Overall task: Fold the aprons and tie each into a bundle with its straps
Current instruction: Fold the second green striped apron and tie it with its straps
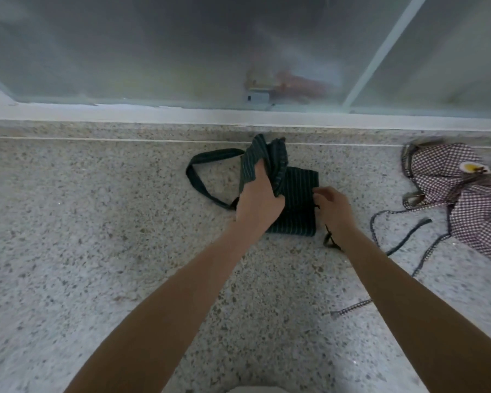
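A dark green pinstriped apron point(298, 194) lies folded small on the speckled stone counter point(97, 222). My left hand point(257, 199) grips its upper fold and lifts that part off the counter. The apron's neck loop point(199, 180) trails out to the left. My right hand point(332, 208) pinches a thin dark strap point(330, 239) at the apron's right edge; the strap's end hangs below my wrist. A second apron point(465, 194), purple and white checked, lies crumpled at the right, its long straps point(403, 245) spread toward me.
A frosted sliding window point(182, 52) with a white sill point(153, 112) runs along the back of the counter. The counter stretches bare to the left and toward me. A checked strap end point(349, 307) lies near my right forearm.
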A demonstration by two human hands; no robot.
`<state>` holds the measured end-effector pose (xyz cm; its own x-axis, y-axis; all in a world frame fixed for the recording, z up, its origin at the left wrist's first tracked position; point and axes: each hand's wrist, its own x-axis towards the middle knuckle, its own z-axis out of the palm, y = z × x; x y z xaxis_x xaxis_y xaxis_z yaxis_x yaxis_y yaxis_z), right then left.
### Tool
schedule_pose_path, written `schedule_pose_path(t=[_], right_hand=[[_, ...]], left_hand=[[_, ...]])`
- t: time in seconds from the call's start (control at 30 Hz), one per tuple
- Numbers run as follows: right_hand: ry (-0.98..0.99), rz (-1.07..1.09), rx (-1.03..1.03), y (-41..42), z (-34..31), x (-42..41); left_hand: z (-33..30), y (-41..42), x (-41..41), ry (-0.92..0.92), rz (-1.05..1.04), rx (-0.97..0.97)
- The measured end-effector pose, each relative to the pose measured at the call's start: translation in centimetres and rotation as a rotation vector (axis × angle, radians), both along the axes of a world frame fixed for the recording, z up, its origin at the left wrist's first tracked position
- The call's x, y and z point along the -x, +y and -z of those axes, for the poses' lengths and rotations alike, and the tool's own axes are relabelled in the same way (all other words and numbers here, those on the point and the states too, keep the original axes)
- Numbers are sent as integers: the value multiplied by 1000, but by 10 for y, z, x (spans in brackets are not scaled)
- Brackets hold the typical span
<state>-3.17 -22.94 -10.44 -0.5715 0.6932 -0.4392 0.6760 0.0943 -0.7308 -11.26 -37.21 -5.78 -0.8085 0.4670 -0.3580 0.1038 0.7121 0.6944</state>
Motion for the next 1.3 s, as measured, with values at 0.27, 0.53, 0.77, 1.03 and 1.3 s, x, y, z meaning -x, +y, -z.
schedule_pose_path(t=[0.27,0.53,0.77,1.03,1.3], right_hand=[[-8,85,523,25,1,-11],[-29,15,480,34,8,-7],[-77,-168,31,27,10,8],[-104,-144,-54,33,18,17],[-132,-95,15,35,15,22]], left_hand=[[38,71,-30,-59,141,184],[58,64,-24,-85,324,132],[54,57,-17,275,242,415],[62,69,-11,336,414,382],[62,53,-11,452,451,131]])
